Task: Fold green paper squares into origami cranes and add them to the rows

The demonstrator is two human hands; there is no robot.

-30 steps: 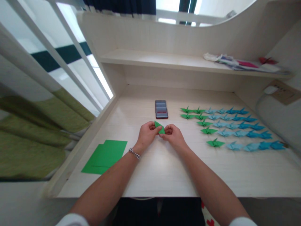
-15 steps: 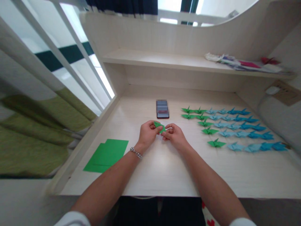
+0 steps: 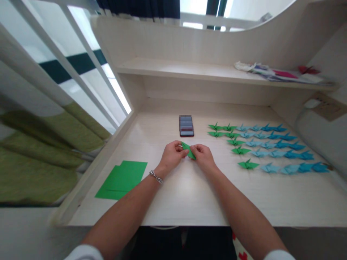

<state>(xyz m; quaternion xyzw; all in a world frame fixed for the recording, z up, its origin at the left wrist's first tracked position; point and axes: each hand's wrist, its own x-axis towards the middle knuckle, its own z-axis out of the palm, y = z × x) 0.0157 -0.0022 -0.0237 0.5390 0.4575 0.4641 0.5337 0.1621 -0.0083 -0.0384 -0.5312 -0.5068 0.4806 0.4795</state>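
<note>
A small folded piece of green paper (image 3: 189, 150) is held between my two hands, just above the desk's middle. My left hand (image 3: 173, 153) pinches its left side with thumb and fingers. On its right edge, my right hand (image 3: 202, 154) is closed in a pinch. The paper looks narrow and pointed at the top; its finer folds are partly hidden by my fingers. Flat green paper sheets (image 3: 127, 178) lie to the left of my left forearm. To the right stand rows of folded paper cranes, with green cranes (image 3: 248, 165) at the left ends.
Light blue cranes (image 3: 271, 168) and darker blue cranes (image 3: 302, 155) continue the rows rightward. A phone (image 3: 186, 125) lies beyond my hands. Papers and a plastic bag (image 3: 273, 72) rest on the shelf (image 3: 173, 68). A plug sits in the wall socket (image 3: 325, 106) at right.
My right fingers, looser before, have closed on the right edge of the green paper. The paper has turned and now shows a narrower, slanted shape. The cranes and sheets stay put.
</note>
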